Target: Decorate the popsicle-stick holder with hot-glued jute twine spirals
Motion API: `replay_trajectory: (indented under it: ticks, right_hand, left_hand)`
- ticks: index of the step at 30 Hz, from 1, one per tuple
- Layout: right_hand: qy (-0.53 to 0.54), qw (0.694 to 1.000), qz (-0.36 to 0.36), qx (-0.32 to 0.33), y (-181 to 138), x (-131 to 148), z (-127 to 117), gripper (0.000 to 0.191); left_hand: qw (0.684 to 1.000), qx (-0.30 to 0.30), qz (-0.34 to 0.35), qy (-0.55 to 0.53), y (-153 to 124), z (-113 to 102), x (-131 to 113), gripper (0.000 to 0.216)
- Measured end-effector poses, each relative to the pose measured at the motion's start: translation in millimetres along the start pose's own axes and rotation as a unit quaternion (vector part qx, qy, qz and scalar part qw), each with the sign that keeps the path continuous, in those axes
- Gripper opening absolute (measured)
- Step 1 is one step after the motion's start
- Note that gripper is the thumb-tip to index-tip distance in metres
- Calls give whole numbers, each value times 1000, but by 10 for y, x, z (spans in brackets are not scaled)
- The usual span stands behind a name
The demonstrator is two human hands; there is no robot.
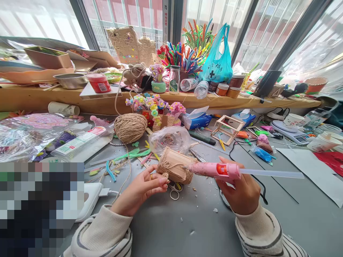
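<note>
A small barrel-shaped craft piece [178,170] of flat wooden sticks, banded with twine at both ends, lies tilted in front of me. A twine pattern curls over its wooden face. My left hand [146,185] is at its left end, thumb and fingers closed on a small curl of twine [165,175]. Whether those fingers also grip the barrel is hard to tell. In my right hand [241,192] is a pink hot glue gun [214,170], a long clear glue stick [273,174] jutting from its back. The gun's nozzle points left, at the barrel's wooden face.
Scissors [174,192] lie just below the barrel. Behind it are a ball of twine [130,127] and a clear plastic bag [171,140] of small beads. A white power adapter [89,200] sits left, a kitchen scale [291,132] right. A crowded ledge [150,101] runs along the windows.
</note>
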State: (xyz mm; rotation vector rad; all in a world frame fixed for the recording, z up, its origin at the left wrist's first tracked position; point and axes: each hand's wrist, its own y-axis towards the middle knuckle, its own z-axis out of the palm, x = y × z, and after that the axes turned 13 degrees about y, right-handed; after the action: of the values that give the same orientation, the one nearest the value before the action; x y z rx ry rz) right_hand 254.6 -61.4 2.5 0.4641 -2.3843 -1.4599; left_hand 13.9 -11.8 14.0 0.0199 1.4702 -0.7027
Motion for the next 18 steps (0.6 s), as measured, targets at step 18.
replay_trajectory:
  ticks: [18]
  right_hand:
    - [15, 1000, -1, 1, -8, -8, -5, 25]
  left_hand:
    - [1000, 16, 4, 6, 3, -14, 3, 37]
